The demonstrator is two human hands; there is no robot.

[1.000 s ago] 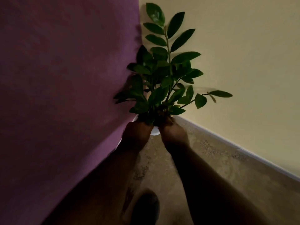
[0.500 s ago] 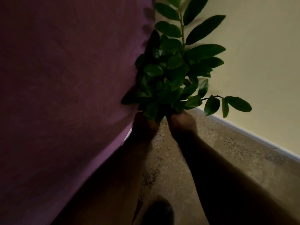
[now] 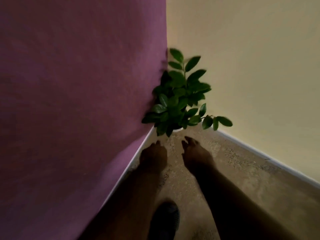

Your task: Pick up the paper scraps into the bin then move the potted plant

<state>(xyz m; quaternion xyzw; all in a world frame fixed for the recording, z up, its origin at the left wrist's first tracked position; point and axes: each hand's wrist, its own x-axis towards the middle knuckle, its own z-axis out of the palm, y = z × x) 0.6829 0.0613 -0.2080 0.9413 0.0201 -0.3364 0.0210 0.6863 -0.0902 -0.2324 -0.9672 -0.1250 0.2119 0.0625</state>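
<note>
— Where is the potted plant (image 3: 178, 101)?

— It stands on the floor (image 3: 242, 170) in the corner, just beyond both hands, its leaves against the purple wall (image 3: 78, 101) and the cream wall (image 3: 251, 66). A sliver of white pot (image 3: 177, 130) shows under the leaves.

— And the hands?

— The left hand (image 3: 153, 157) hangs near the baseboard (image 3: 131, 163), holding nothing; its fingers are too dark to tell. The right hand (image 3: 196, 156) is loosely spread, empty, apart from the plant. A shoe (image 3: 166, 220) shows below them.

The potted plant (image 3: 176, 101) is set on the floor (image 3: 233, 170) in the corner where the purple wall (image 3: 78, 101) meets the cream wall (image 3: 259, 66). Nothing is held by the left hand (image 3: 153, 155) or the right hand (image 3: 196, 153); both are kept just short of the pot, fingers relaxed.
</note>
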